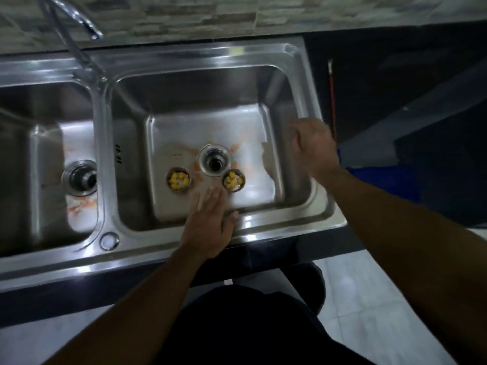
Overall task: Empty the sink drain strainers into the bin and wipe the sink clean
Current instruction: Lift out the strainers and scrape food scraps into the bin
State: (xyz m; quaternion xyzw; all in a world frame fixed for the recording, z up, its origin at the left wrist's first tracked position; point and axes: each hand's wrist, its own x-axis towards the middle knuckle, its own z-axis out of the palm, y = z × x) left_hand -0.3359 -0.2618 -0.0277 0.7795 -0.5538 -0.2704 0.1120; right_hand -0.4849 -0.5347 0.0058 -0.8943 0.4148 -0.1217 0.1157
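A steel double sink (311,101) fills the view. On the right basin's floor stand two round metal strainers holding yellow food bits: one (178,179) left of the open drain hole (215,160), the other (233,180) just right of it. Orange smears stain the floor around the drain. My left hand (210,227) reaches over the front rim, fingers flat and apart, fingertips just short of the right strainer, holding nothing. My right hand (315,146) hovers blurred over the basin's right rim, fingers loosely apart and empty.
The left basin has its own drain (80,177) and orange stains (76,206). A tap (76,25) rises at the back left. A thin red-handled stick (332,101) lies on the dark counter to the right. Something blue (382,180) sits low on the right.
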